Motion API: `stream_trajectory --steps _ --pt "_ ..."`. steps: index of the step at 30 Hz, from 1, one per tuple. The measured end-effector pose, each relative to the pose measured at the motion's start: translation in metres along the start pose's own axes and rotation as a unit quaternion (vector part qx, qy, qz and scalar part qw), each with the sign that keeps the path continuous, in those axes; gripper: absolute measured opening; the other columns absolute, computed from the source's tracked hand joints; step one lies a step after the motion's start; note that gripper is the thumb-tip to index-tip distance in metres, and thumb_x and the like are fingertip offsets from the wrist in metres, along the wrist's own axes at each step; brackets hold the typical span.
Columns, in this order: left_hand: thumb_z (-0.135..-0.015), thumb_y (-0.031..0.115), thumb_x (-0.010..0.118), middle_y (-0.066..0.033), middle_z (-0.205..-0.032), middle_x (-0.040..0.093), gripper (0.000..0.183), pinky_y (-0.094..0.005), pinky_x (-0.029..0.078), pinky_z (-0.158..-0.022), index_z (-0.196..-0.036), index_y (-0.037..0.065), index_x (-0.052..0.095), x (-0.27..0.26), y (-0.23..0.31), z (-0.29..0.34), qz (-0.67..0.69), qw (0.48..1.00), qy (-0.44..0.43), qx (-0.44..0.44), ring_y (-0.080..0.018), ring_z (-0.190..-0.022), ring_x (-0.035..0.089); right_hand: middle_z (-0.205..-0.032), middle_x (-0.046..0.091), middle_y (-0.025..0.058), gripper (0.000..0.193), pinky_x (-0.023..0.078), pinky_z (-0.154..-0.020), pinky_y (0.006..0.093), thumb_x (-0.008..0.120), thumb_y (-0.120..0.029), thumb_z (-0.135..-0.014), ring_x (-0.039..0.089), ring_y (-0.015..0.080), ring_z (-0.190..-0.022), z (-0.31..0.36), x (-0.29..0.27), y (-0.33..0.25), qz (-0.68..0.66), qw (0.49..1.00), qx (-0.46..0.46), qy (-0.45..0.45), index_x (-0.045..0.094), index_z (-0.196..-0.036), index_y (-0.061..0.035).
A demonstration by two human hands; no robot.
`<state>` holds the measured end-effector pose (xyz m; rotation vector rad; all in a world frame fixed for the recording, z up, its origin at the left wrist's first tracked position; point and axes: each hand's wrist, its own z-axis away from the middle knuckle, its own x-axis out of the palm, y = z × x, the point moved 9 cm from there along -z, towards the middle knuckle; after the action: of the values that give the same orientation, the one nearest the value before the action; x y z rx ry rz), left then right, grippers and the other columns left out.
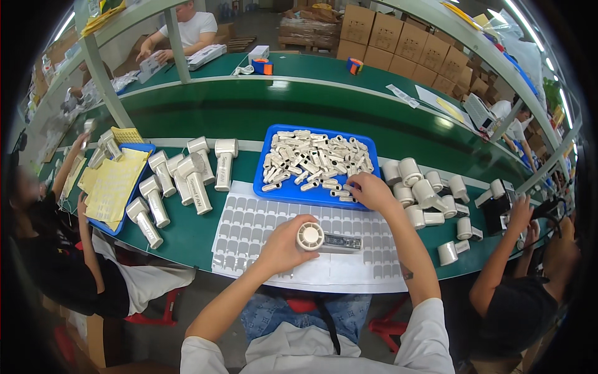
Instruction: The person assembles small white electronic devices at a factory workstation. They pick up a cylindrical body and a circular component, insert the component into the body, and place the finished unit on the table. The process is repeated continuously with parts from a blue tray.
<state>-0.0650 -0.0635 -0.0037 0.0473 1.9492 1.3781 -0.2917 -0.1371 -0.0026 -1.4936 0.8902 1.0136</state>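
My left hand [283, 247] is wrapped around the head of a white handheld fan [310, 237], which lies over the sheet in front of me. Its handle points right, and a dark inner part shows along the handle. At the right front corner of a blue tray [260, 181], my right hand [374, 193] pinches at one of the small white plastic parts [311, 159] heaped there; its fingers partly hide the piece. Beneath both forearms spreads a white sheet of grey stickers [240, 227], with some bare backing near the fan.
White handheld fans [194, 181] stand and lie to the left, beside a blue tray with yellow sheets [115, 187]. More white fans [427, 193] cluster at the right. Co-workers' hands [520, 215] work at both sides. A green conveyor [218, 112] runs behind.
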Motion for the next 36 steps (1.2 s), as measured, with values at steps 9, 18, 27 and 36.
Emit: stream_trajectory --steps 9,18,27,36 --pt "-0.061 0.025 0.088 -0.0172 -0.130 0.051 0.077 -0.0460 0.035 -0.108 -0.128 0.011 0.052 -0.008 0.018 0.003 -0.063 0.993 0.010 0.097 -0.0378 -0.128 0.043 -0.090 0.060 0.0116 0.027 0.052 -0.074 0.0343 0.062 -0.009 -0.082 0.062 0.0254 -0.081 0.016 -0.026 -0.031 -0.117 0.987 -0.038 0.101 0.067 -0.109 -0.0077" --pt "-0.067 0.019 0.083 -0.0063 -0.103 0.067 0.053 -0.0398 0.047 -0.088 -0.115 0.012 0.063 0.008 0.025 -0.019 -0.061 0.992 -0.055 0.096 -0.0280 -0.100 0.061 -0.094 0.068 0.0088 0.017 0.052 -0.080 0.0313 0.068 -0.003 -0.081 0.065 0.0176 -0.088 0.114 0.000 -0.083 -0.324 0.939 -0.034 0.111 0.063 -0.097 -0.0026" --pt "-0.068 0.017 0.081 -0.0050 -0.095 0.066 0.035 -0.0378 0.049 -0.082 -0.099 0.010 0.066 0.015 0.024 -0.020 -0.061 0.988 -0.018 0.140 -0.0275 -0.094 0.061 -0.094 0.065 0.0108 0.024 0.055 -0.071 0.0311 0.071 -0.001 -0.079 0.066 0.0239 -0.085 0.122 0.000 -0.092 -0.249 0.956 -0.051 0.144 0.070 -0.103 -0.0025" --pt "-0.068 0.012 0.078 -0.0076 -0.093 0.064 0.030 -0.0406 0.046 -0.081 -0.095 0.009 0.067 0.016 0.015 -0.009 -0.013 0.977 0.021 0.214 -0.0308 -0.092 0.058 -0.089 0.062 0.0133 0.019 0.050 -0.068 0.0379 0.066 0.004 -0.079 0.062 0.0300 -0.078 0.127 -0.002 -0.122 -0.067 0.978 -0.090 0.174 0.070 -0.097 0.0000"
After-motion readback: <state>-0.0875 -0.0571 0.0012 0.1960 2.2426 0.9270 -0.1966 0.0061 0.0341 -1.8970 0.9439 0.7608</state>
